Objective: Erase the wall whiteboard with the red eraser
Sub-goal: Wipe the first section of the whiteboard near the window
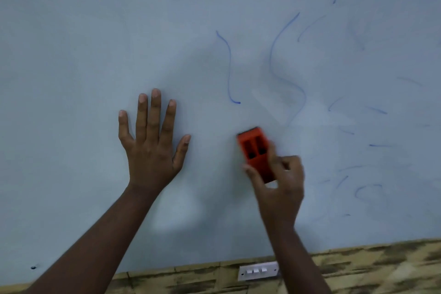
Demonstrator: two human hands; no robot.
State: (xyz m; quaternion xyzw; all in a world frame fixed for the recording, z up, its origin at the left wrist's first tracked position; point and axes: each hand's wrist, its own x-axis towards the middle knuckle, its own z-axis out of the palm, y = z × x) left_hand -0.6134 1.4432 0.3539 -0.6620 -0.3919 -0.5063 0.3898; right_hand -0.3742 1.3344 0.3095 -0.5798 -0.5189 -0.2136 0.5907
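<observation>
The wall whiteboard (95,55) fills nearly the whole view. Blue marker strokes (229,67) curve across its middle, and fainter ones are scattered over the right side. My right hand (281,188) grips the red eraser (256,153) by its lower end and holds it against the board, just below the central strokes; both are motion-blurred. My left hand (152,136) rests flat on the board with fingers spread, to the left of the eraser.
Below the board's bottom edge runs a tan, dark-streaked wall (370,270) with a white switch plate (259,271). A small dark spot (33,267) marks the board's lower left corner.
</observation>
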